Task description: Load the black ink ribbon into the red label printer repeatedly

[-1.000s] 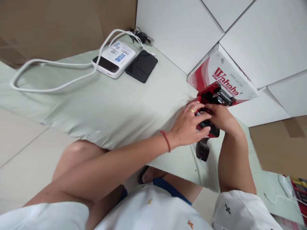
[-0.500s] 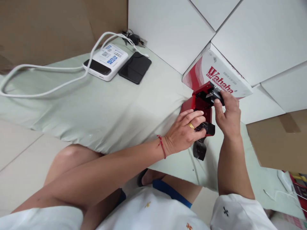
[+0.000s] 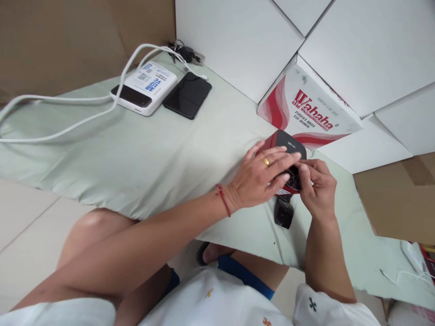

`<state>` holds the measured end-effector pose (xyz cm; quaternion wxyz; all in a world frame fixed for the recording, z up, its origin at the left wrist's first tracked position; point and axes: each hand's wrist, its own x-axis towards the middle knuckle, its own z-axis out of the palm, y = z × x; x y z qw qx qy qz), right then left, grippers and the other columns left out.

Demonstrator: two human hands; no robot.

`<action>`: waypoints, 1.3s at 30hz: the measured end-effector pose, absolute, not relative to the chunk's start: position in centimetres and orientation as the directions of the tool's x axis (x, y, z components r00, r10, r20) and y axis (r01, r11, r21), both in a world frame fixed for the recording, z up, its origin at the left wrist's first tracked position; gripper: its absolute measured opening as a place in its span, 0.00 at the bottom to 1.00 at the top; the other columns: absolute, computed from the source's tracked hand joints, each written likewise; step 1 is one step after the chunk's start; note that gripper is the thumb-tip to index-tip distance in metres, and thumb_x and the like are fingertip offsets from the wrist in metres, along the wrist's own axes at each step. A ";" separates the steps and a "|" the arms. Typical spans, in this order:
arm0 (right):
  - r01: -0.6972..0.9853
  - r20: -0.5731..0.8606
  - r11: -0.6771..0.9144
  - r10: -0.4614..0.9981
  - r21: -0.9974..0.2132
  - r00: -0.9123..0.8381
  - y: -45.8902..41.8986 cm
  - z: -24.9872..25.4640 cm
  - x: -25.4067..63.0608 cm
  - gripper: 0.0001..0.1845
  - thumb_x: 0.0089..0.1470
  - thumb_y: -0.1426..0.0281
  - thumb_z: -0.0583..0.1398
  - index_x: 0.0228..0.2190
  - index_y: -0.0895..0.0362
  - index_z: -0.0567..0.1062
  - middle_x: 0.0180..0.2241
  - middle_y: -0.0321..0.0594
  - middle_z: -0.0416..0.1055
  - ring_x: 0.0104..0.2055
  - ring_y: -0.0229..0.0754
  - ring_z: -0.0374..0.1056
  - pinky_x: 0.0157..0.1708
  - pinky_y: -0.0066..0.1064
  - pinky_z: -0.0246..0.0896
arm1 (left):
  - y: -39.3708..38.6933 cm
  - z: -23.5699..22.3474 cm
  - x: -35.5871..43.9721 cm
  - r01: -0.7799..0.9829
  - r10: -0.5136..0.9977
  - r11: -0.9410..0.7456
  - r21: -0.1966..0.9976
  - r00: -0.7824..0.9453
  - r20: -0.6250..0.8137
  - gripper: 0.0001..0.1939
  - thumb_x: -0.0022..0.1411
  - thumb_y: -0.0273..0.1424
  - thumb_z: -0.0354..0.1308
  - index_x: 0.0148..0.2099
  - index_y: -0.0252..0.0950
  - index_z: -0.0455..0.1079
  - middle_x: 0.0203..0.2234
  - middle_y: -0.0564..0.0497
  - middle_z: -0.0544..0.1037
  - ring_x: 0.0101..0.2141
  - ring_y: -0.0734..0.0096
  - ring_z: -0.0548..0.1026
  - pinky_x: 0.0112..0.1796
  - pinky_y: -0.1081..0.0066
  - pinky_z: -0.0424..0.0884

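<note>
A boxy device (image 3: 295,146) with red sides and a black top stands on the pale green cloth, its lid down. My left hand (image 3: 258,176), a gold ring on one finger, lies across its top and near side with fingers spread and holds it. At the right front corner, my right hand (image 3: 317,183) is closed, thumb and fingers pinching the device's edge. Both hands hide much of the front. Just below the device, a black folded piece (image 3: 284,213) rests on the cloth; whether it is attached cannot be made out.
A white-and-red Wahaha carton (image 3: 309,106) stands behind the device against white boxes (image 3: 238,40). To the left lie a white power bank (image 3: 146,86) with a white cable (image 3: 61,132), a black phone (image 3: 188,95) and keys (image 3: 185,52). A cardboard box (image 3: 397,199) is at the right.
The device's lid has swung down from raised to lowered. My right hand has moved down from the lid to the front corner; my left hand has shifted slightly left, its fingers now over the top.
</note>
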<state>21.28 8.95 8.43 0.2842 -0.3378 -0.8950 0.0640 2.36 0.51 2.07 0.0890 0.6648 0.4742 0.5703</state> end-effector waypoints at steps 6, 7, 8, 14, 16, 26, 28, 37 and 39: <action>0.538 0.506 0.761 0.645 -0.362 -0.573 8.9 7.5 21.2 0.22 0.76 0.57 0.56 0.46 0.50 0.88 0.43 0.46 0.83 0.48 0.46 0.77 0.52 0.45 0.71 | 1.9 2.8 0.1 0.259 0.864 -0.415 0.872 -0.188 0.467 0.23 0.78 0.33 0.48 0.68 0.42 0.73 0.56 0.46 0.87 0.64 0.58 0.78 0.72 0.52 0.61; 0.535 0.507 0.762 0.645 -0.365 -0.572 8.9 7.4 21.1 0.21 0.76 0.57 0.56 0.45 0.50 0.88 0.43 0.45 0.83 0.48 0.46 0.76 0.52 0.44 0.71 | 2.0 2.8 0.0 0.212 0.868 -0.415 0.885 -0.199 0.455 0.22 0.76 0.32 0.51 0.66 0.42 0.74 0.54 0.46 0.87 0.63 0.59 0.78 0.70 0.54 0.64; 0.535 0.505 0.760 0.648 -0.370 -0.571 8.9 7.4 21.1 0.21 0.75 0.58 0.56 0.45 0.50 0.88 0.43 0.45 0.83 0.47 0.46 0.76 0.51 0.44 0.71 | 2.2 2.8 0.0 0.157 0.875 -0.409 0.899 -0.213 0.435 0.22 0.73 0.30 0.54 0.65 0.42 0.75 0.52 0.46 0.87 0.62 0.59 0.78 0.69 0.56 0.66; 0.530 0.568 0.764 0.636 -0.369 -0.522 8.5 7.0 20.7 0.18 0.74 0.61 0.58 0.44 0.51 0.88 0.42 0.45 0.84 0.46 0.46 0.77 0.51 0.45 0.71 | 3.1 2.3 0.2 -0.293 0.942 -0.315 0.903 -0.211 0.260 0.33 0.59 0.25 0.62 0.66 0.44 0.71 0.67 0.45 0.76 0.72 0.57 0.69 0.72 0.54 0.63; 0.491 0.592 0.786 0.611 -0.375 -0.525 7.8 6.9 21.0 0.16 0.74 0.63 0.58 0.44 0.52 0.87 0.44 0.45 0.84 0.47 0.46 0.78 0.51 0.45 0.73 | 3.5 2.1 0.2 -0.393 0.959 -0.251 0.885 -0.225 0.172 0.41 0.54 0.24 0.64 0.70 0.47 0.65 0.76 0.47 0.64 0.78 0.55 0.58 0.74 0.51 0.60; 0.285 0.635 0.936 0.351 -0.208 -0.688 4.9 7.3 22.4 0.17 0.65 0.79 0.63 0.49 0.51 0.85 0.44 0.43 0.85 0.46 0.45 0.80 0.46 0.42 0.77 | 3.6 2.0 0.2 -0.529 0.985 -0.121 0.840 -0.168 0.036 0.53 0.49 0.26 0.66 0.75 0.54 0.54 0.82 0.51 0.47 0.82 0.51 0.40 0.77 0.45 0.48; 0.281 0.627 0.939 0.342 -0.199 -0.700 4.8 7.4 22.5 0.18 0.64 0.80 0.63 0.50 0.51 0.85 0.45 0.43 0.85 0.46 0.46 0.80 0.47 0.42 0.77 | 3.6 1.8 0.3 -0.531 0.982 -0.150 0.834 -0.176 0.065 0.50 0.49 0.26 0.65 0.73 0.53 0.57 0.81 0.52 0.49 0.82 0.50 0.40 0.76 0.46 0.50; 0.599 0.336 0.661 0.748 -0.451 -0.573 9.0 11.0 21.2 0.14 0.70 0.61 0.63 0.47 0.54 0.86 0.41 0.43 0.86 0.31 0.41 0.80 0.35 0.34 0.74 | 4.1 1.2 1.0 -0.620 0.976 -0.199 0.759 -0.191 0.100 0.32 0.46 0.26 0.66 0.56 0.43 0.68 0.60 0.46 0.73 0.67 0.55 0.67 0.66 0.58 0.66; 0.730 0.171 0.563 0.822 -0.387 -0.543 11.3 11.9 19.7 0.17 0.68 0.61 0.63 0.49 0.56 0.86 0.36 0.42 0.85 0.26 0.40 0.76 0.32 0.33 0.71 | 4.1 1.2 1.0 -0.648 0.982 -0.167 0.743 -0.180 0.064 0.30 0.46 0.26 0.66 0.54 0.42 0.69 0.55 0.48 0.74 0.59 0.59 0.71 0.59 0.61 0.70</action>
